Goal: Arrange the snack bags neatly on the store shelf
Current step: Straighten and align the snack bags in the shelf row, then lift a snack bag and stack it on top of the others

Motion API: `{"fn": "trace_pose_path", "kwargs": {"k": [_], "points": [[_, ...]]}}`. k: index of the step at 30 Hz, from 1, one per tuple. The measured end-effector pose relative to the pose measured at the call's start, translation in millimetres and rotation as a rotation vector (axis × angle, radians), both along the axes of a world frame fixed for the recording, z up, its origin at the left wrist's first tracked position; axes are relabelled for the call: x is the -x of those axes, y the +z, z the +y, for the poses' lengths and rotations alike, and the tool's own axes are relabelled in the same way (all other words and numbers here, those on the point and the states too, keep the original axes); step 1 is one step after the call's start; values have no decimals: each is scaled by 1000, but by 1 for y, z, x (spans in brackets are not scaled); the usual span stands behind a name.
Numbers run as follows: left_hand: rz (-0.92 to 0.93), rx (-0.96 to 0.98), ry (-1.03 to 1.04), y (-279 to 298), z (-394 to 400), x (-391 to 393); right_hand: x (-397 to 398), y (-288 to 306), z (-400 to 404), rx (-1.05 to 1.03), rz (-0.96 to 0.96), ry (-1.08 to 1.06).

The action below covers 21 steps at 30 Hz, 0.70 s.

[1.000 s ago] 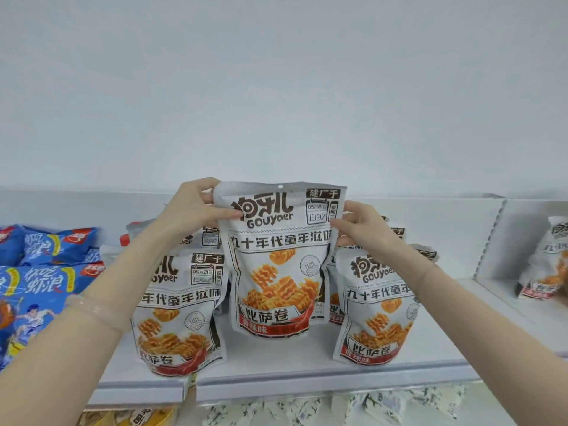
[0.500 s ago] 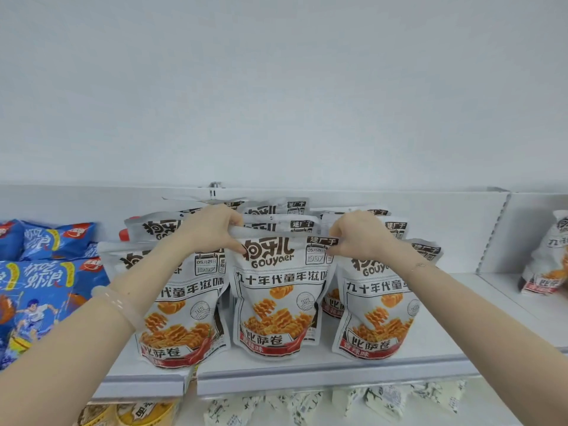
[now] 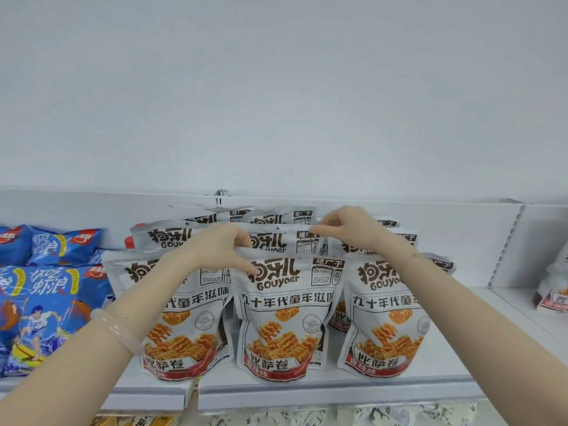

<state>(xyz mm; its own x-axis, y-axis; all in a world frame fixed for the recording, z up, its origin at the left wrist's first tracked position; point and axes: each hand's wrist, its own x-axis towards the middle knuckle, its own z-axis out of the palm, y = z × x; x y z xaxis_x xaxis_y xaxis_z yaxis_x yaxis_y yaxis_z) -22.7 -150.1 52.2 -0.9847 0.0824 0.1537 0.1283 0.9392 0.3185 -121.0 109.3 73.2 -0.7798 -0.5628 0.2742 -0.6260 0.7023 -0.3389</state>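
Several white-and-orange snack bags stand in rows on the white shelf. The front middle bag stands upright between a left bag and a right bag. My left hand grips the front middle bag's top left corner, thumb on its face. My right hand is higher and further back, pinching the top right edge of the second-row middle bag. More bags of the same kind stand behind, mostly hidden.
Blue snack bags lie piled at the left end of the shelf. A perforated divider closes the right side, with another white bag beyond it. Other packets show on the lower shelf.
The middle bag came down from the air and now stands in the front row. My right hand has left its top and moved back to the bag behind.
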Motion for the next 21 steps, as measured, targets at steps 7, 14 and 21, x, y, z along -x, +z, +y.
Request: {"fn": "trace_pose_path", "kwargs": {"k": [7,14,21], "points": [[206,-580,51,10,-12,-5,51,-8,-46,-415,142,-174],[341,-675,179,-3,-32,4,63,4,-65,68,34,-65],[493,-669,328,5,-35,15,39,89,-43,545,209,-44]]}}
